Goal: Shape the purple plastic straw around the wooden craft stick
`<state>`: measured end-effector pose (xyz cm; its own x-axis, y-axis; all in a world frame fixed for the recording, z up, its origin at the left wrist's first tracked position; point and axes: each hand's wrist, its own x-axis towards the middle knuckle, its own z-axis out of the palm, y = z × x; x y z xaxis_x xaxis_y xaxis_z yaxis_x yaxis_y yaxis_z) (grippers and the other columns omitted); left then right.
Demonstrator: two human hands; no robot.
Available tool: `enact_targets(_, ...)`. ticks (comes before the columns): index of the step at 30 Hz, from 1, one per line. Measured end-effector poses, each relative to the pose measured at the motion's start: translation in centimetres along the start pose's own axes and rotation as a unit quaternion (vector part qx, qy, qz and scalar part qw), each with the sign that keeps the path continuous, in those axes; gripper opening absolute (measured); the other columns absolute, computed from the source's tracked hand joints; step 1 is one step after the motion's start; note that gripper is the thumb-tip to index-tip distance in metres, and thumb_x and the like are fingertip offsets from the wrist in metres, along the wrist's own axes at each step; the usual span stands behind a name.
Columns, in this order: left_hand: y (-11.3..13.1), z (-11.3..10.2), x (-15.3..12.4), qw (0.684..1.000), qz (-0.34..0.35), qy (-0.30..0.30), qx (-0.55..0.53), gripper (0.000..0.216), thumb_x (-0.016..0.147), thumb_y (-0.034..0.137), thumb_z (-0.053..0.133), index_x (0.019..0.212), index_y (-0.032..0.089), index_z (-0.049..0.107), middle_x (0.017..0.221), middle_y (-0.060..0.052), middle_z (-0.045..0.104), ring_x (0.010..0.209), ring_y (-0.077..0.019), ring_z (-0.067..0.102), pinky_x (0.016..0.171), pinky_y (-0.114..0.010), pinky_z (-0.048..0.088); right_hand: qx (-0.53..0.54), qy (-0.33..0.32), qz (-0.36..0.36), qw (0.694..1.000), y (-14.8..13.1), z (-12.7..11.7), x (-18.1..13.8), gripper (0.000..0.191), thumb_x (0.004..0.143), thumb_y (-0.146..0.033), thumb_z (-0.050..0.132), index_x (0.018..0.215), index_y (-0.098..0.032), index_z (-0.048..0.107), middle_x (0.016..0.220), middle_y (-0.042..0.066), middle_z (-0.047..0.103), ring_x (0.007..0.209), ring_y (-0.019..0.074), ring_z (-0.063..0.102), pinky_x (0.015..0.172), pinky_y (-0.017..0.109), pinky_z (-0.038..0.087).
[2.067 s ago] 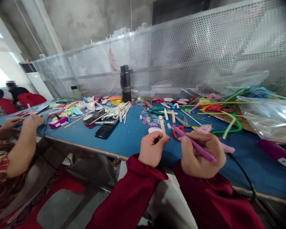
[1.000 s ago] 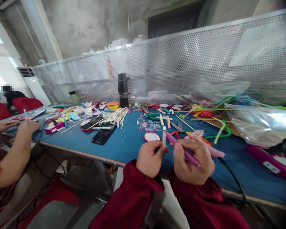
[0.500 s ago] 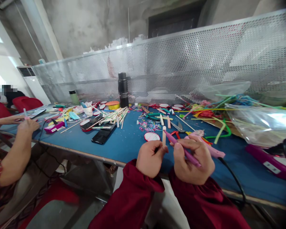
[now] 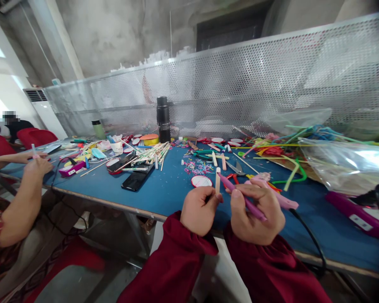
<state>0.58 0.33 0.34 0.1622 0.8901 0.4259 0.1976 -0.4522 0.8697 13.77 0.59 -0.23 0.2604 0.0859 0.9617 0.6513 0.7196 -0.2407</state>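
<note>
Upright between the thumb and fingers of my left hand [image 4: 197, 212] is a small pale stick [image 4: 217, 185] with a white rounded top. My right hand [image 4: 259, 214] grips a purple pen-shaped tool [image 4: 254, 209] like a pencil, its tip at the upper part of the stick; whether they touch I cannot tell. Just beyond the right hand lies a pink tool resembling a glue gun [image 4: 286, 201], partly hidden, with a black cord. A white disc with a red rim [image 4: 201, 181] rests beyond my left hand. Red-handled pliers [image 4: 238, 169] and two short sticks [image 4: 224, 161] lie farther back.
Small coloured bands [image 4: 198, 167] are scattered mid-table. A black phone [image 4: 135, 181], a pile of thin sticks [image 4: 153, 153] and a black bottle [image 4: 163, 120] stand or lie left. Right are a purple power strip [image 4: 356, 214] and plastic bags [image 4: 344, 164]. A co-worker's arm [image 4: 22, 202] is at far left.
My hands, the stick and the purple tool stay almost still, with only a very slight shift of the stick. At far left, the co-worker's farther arm has moved slightly.
</note>
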Motion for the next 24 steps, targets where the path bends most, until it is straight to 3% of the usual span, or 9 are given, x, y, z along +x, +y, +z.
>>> enact_targets(10, -0.14, 0.02, 0.04, 1.000, 0.005, 0.000, -0.005, 0.030, 0.098, 0.033, 0.061, 0.074, 0.018, 0.067, 0.067, 0.003, 0.056, 0.069, -0.0128, 0.048, 0.068, -0.027, 0.035, 0.012, 0.009, -0.014, 1.000, 0.21, 0.00, 0.03, 0.015, 0.087, -0.012, 0.076, 0.095, -0.023, 0.070, 0.078, 0.000, 0.074, 0.069, 0.0197, 0.069, 0.098, 0.052, 0.059)
enact_targets(24, -0.24, 0.04, 0.09, 1.000, 0.003, 0.000, -0.005, 0.031, 0.100, 0.035, 0.060, 0.076, 0.018, 0.069, 0.067, 0.002, 0.056, 0.069, -0.0136, 0.048, 0.067, -0.027, 0.035, -0.001, 0.009, -0.014, 1.000, 0.20, 0.04, 0.12, 0.009, 0.087, -0.015, 0.075, 0.091, -0.020, 0.068, 0.075, -0.002, 0.074, 0.064, 0.0168, 0.069, 0.097, 0.052, 0.061)
